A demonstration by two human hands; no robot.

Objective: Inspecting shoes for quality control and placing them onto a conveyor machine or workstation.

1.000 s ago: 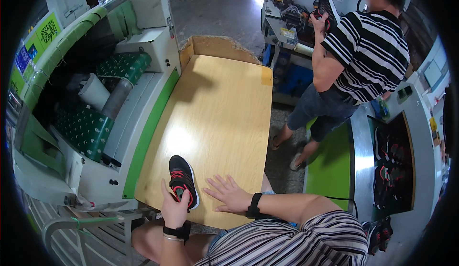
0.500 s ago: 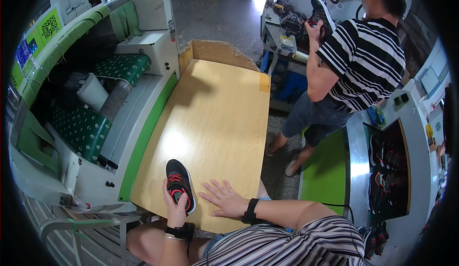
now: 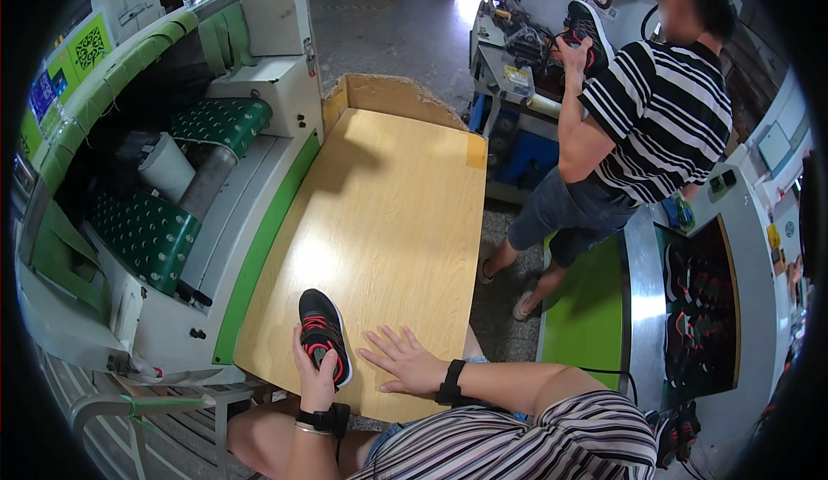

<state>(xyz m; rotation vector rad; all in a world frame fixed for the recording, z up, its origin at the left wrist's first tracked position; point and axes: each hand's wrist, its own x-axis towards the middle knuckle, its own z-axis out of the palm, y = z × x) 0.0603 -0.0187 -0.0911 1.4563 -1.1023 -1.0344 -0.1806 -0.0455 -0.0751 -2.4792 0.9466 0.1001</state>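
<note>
A black sneaker (image 3: 323, 316) with red laces and a white sole edge is in my left hand (image 3: 316, 372), toe pointing away from me. My fingers wrap its left side and the thumb presses in at its opening. The shoe is over the near end of a light wood-topped table (image 3: 405, 195). To the right of the shoe, my right hand (image 3: 410, 363) lies flat on the tabletop with the fingers spread, holding nothing. Both wrists wear black bands.
Left stands a white machine with a green dotted conveyor belt (image 3: 142, 230). Right, a co-worker (image 3: 660, 118) in a striped shirt holds another black sneaker (image 3: 589, 36). Beyond a green panel (image 3: 582, 307), several sneakers (image 3: 681, 342) sit in a machine opening. A cardboard edge (image 3: 397, 92) borders the table's far end.
My hands and the sneaker in my left hand stay nearly still. The co-worker has shifted slightly to the right, turning the other shoe a little.
</note>
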